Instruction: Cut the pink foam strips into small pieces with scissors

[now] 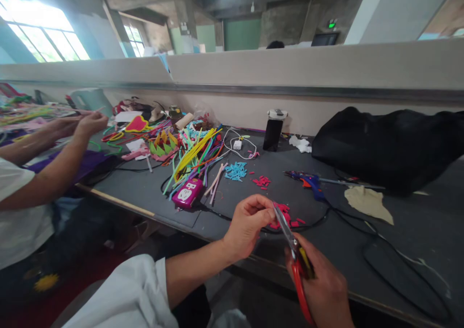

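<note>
My right hand [324,284] is wrapped round the red handles of a pair of scissors [286,227], whose blades point up and to the left. At the blade tips, my left hand [248,224] is closed in a pinch; whatever is between its fingertips is too small or hidden to make out. Just behind the blades lies a heap of short red pieces [284,213] on the dark table. Farther back sit a smaller group of red pieces [261,181] and a pile of short blue pieces [235,171]. Several pale pink strips [216,182] lie left of the blue pile.
A purple power socket [187,193] stands before a bundle of coloured fuzzy stems [195,156]. Right are a blue glue gun [313,185], its black cable, a beige scrap [368,203] and a black bag [384,144]. A co-worker's hands [90,123] are at left.
</note>
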Motion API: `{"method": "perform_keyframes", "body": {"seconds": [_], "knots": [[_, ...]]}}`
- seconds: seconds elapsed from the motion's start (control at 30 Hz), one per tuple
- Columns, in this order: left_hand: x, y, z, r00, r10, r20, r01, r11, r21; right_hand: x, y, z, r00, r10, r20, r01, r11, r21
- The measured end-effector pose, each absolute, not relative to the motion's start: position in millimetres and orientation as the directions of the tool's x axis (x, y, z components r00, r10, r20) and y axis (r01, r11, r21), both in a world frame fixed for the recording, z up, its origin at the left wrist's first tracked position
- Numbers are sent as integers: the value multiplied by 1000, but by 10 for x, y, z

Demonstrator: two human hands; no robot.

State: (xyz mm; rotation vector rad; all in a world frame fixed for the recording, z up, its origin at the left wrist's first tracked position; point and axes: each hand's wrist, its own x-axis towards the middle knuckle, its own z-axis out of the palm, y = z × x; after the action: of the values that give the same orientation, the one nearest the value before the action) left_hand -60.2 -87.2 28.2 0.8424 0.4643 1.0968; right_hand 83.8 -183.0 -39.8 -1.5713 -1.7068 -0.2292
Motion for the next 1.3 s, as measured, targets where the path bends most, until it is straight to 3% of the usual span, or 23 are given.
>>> {"method": "perform_keyframes", "body": {"seconds": [0.57, 0.83, 0.93, 1.03, 1.1, 1.3], "knots": [[-617, -886, 305, 405, 911, 78, -589, 195, 784, 848, -1855, -448, 16, 744, 669, 941, 216, -262], [-629, -781, 270, 388, 913, 124, -541, 117, 833, 755, -1881, -294, 62, 728, 682, 893, 265, -364], [-667, -619, 210, 378, 919, 114, -373, 39, 927, 724, -1897, -253, -2, 716, 698, 836, 384, -392], [-723, -402, 155, 339, 925, 173, -23, -176, 984, 711, -1897, -246, -125, 701, 702, 742, 536, -403], [-756, -239, 125, 374, 887, 270, 284, -387, 877, 701, -1895, -251, -208, 693, 690, 660, 620, -424], [-713, 233, 33, 432, 852, 295, 544, -507, 669, 642, -1912, -318, -332, 658, 676, 509, 728, -459]]}}
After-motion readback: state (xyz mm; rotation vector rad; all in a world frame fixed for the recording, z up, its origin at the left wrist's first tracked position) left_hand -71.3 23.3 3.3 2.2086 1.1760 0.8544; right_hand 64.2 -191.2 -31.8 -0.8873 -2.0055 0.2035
